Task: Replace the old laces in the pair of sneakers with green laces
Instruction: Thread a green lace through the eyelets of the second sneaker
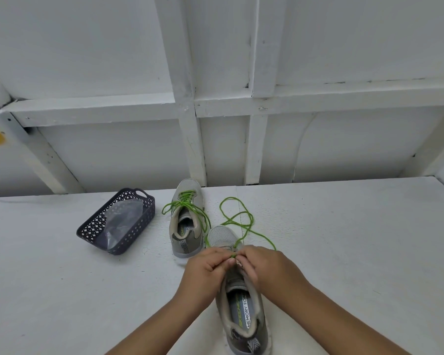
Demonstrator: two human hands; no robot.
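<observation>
Green lace [237, 221] pinched in both hands' fingers [224, 261] over sneaker [244, 311] (insole: "MEMORY FO").

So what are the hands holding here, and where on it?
Both the left hand and right hand pinch the thin green lace at the near grey mesh sneaker's eyelets, near one end.

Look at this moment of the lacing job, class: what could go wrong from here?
1. The loose green lace lies looped over itself on the table; pulled through fast, it could knot.
2. Both hands, left and right, work over the near sneaker and hide its eyelets, so one could be skipped.
3. The far sneaker has untied lace ends that trail toward the near one; they could get caught up.
</observation>
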